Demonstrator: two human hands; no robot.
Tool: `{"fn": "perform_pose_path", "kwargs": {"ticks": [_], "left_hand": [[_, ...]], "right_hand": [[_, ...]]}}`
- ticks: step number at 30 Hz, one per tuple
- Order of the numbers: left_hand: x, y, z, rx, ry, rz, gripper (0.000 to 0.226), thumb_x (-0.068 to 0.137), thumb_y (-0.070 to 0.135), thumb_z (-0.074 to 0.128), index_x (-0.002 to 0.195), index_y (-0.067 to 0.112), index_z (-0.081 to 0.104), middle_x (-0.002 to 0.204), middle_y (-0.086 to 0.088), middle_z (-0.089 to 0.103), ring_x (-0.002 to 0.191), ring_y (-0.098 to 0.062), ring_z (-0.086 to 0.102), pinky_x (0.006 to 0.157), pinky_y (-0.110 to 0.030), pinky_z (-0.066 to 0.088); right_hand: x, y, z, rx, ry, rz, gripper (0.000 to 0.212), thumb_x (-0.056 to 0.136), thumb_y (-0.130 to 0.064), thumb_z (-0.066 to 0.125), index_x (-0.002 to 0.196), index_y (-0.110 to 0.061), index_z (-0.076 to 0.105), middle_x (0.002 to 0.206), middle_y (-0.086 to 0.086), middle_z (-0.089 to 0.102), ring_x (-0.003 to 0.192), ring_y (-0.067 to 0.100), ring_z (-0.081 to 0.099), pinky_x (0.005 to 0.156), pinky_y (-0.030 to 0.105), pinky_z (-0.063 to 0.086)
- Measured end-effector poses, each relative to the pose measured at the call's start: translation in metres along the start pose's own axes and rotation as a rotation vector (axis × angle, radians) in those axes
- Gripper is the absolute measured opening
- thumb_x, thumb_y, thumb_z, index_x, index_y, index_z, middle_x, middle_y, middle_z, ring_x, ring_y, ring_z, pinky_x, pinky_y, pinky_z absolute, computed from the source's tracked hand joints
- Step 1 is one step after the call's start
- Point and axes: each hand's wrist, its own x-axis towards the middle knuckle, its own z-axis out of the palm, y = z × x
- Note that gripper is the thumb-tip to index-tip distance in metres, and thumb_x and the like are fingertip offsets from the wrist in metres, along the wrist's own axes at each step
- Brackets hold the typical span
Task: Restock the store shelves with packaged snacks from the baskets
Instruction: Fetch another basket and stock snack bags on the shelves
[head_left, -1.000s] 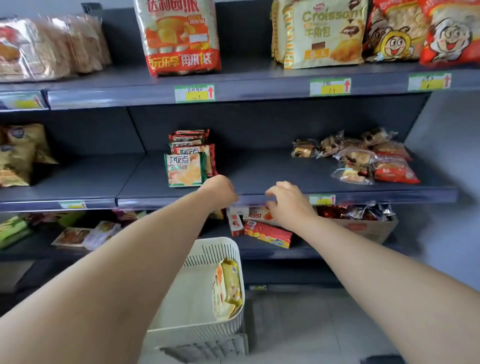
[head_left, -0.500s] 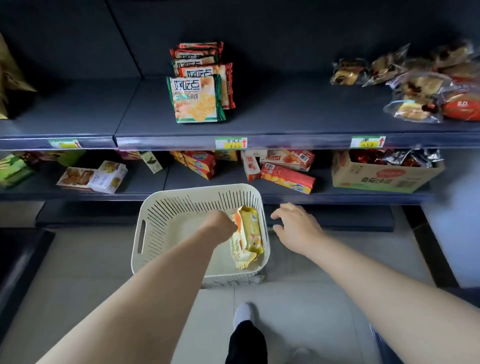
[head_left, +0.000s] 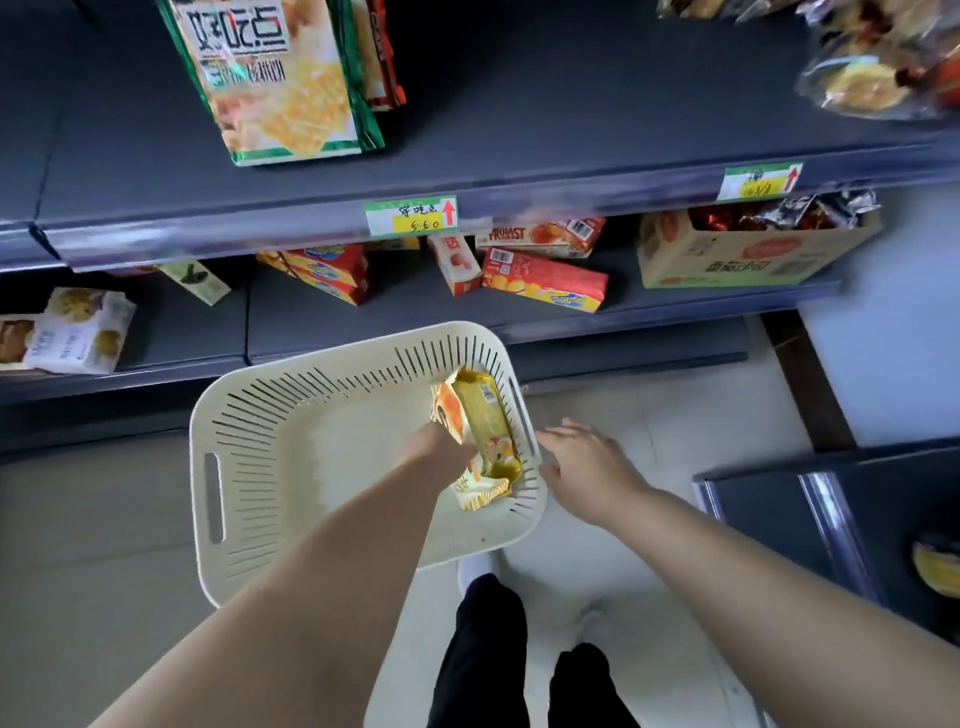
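A cream slotted basket (head_left: 249, 415) stands on the floor below the shelves. Yellow-and-orange snack packets (head_left: 485, 415) lean against its right wall. My left hand (head_left: 439, 447) reaches into the basket and grips one of these packets, its fingers hidden behind the wrapper. Just outside the basket's right rim my right hand (head_left: 582, 462) hovers with its fingers spread and holds nothing. Above, on the grey middle shelf (head_left: 545, 130), a row of green cracker packets (head_left: 280, 88) stands upright.
Wrapped pastries (head_left: 872, 78) lie at the shelf's right end. The lower shelf holds red boxes (head_left: 543, 278), a cardboard carton (head_left: 753, 254) and a white box (head_left: 83, 332). A dark unit (head_left: 857, 509) stands at the right. My legs (head_left: 483, 649) are right behind the basket.
Both hands came down from the middle shelf edge to the basket and my view tilted down. The left hand has closed in on the yellow packets; the right hand stays beside the rim.
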Motion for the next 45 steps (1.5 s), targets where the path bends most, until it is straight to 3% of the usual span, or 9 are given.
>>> {"fn": "perform_pose_path", "kwargs": {"ticks": [5, 9, 14, 26, 29, 33, 36, 39, 45], "left_hand": [[0.009, -0.007, 0.009, -0.028, 0.035, -0.011, 0.027, 0.090, 0.040, 0.062, 0.088, 0.012, 0.061, 0.071, 0.000, 0.054, 0.062, -0.014, 0.051, 0.054, -0.025, 0.040], [0.015, -0.008, 0.012, -0.090, 0.032, -0.018, 0.033, 0.091, 0.046, 0.061, 0.080, 0.014, 0.062, 0.070, 0.000, 0.057, 0.061, -0.014, 0.053, 0.053, -0.024, 0.040], [0.020, -0.001, 0.016, -0.145, 0.022, -0.044, 0.037, 0.085, 0.054, 0.068, 0.087, 0.017, 0.062, 0.081, -0.001, 0.063, 0.066, -0.013, 0.058, 0.056, -0.023, 0.046], [-0.008, -0.009, 0.003, -0.075, 0.136, -0.060, 0.010, 0.083, 0.015, 0.057, 0.074, 0.012, 0.054, 0.067, -0.002, 0.052, 0.054, -0.016, 0.046, 0.045, -0.022, 0.035], [-0.029, -0.011, -0.010, -0.183, 0.169, -0.089, 0.017, 0.083, 0.016, 0.059, 0.070, 0.013, 0.050, 0.062, -0.001, 0.048, 0.051, -0.016, 0.043, 0.044, -0.021, 0.032], [-0.068, -0.007, -0.031, -0.418, 0.235, -0.089, 0.019, 0.080, 0.027, 0.064, 0.083, 0.008, 0.067, 0.074, -0.005, 0.063, 0.057, -0.018, 0.052, 0.048, -0.022, 0.038], [-0.101, 0.000, -0.042, -0.677, 0.286, -0.056, 0.028, 0.061, 0.020, 0.059, 0.078, 0.001, 0.072, 0.079, -0.012, 0.074, 0.073, -0.027, 0.070, 0.068, -0.034, 0.060], [-0.135, 0.014, -0.049, -0.831, 0.318, 0.022, 0.022, 0.064, 0.013, 0.058, 0.073, -0.003, 0.070, 0.069, -0.015, 0.072, 0.071, -0.029, 0.073, 0.080, -0.044, 0.061], [-0.224, 0.064, -0.051, -0.972, 0.321, 0.184, 0.016, 0.082, 0.000, 0.053, 0.072, -0.003, 0.064, 0.058, -0.012, 0.065, 0.049, -0.020, 0.063, 0.057, -0.027, 0.058]], "right_hand": [[0.003, 0.004, 0.013, -0.030, 0.023, -0.004, 0.037, 0.099, -0.014, 0.038, 0.134, -0.019, 0.048, 0.141, -0.006, 0.050, 0.143, 0.021, 0.029, 0.106, 0.035, 0.036], [0.006, 0.005, 0.016, -0.013, 0.042, 0.005, 0.036, 0.096, -0.009, 0.038, 0.125, -0.019, 0.056, 0.130, -0.005, 0.058, 0.136, 0.022, 0.039, 0.101, 0.036, 0.042], [0.011, 0.009, 0.014, 0.006, 0.024, 0.014, 0.029, 0.094, -0.011, 0.041, 0.113, -0.016, 0.062, 0.117, -0.002, 0.063, 0.129, 0.023, 0.044, 0.094, 0.037, 0.045], [-0.006, 0.009, 0.008, 0.068, -0.011, 0.041, 0.030, 0.095, -0.019, 0.049, 0.123, -0.018, 0.059, 0.125, 0.002, 0.060, 0.122, 0.024, 0.047, 0.095, 0.038, 0.043], [-0.019, 0.006, -0.002, 0.068, -0.018, 0.031, 0.037, 0.096, -0.021, 0.049, 0.132, -0.020, 0.054, 0.134, 0.002, 0.055, 0.126, 0.024, 0.046, 0.100, 0.038, 0.042], [-0.037, -0.001, -0.015, 0.100, 0.000, -0.006, 0.040, 0.093, -0.026, 0.052, 0.133, -0.022, 0.054, 0.137, 0.001, 0.053, 0.126, 0.023, 0.047, 0.099, 0.034, 0.042], [-0.054, -0.008, -0.020, 0.125, 0.009, -0.024, 0.047, 0.089, -0.037, 0.059, 0.134, -0.024, 0.052, 0.137, 0.001, 0.054, 0.127, 0.023, 0.048, 0.096, 0.033, 0.043], [-0.078, -0.014, -0.028, 0.199, 0.024, -0.026, 0.063, 0.085, -0.041, 0.064, 0.141, -0.022, 0.042, 0.141, 0.004, 0.050, 0.129, 0.025, 0.046, 0.099, 0.035, 0.043], [-0.124, -0.015, -0.052, 0.517, 0.260, 0.014, 0.067, 0.080, -0.041, 0.075, 0.132, -0.013, 0.043, 0.131, 0.006, 0.058, 0.121, 0.028, 0.054, 0.090, 0.034, 0.044]]}}
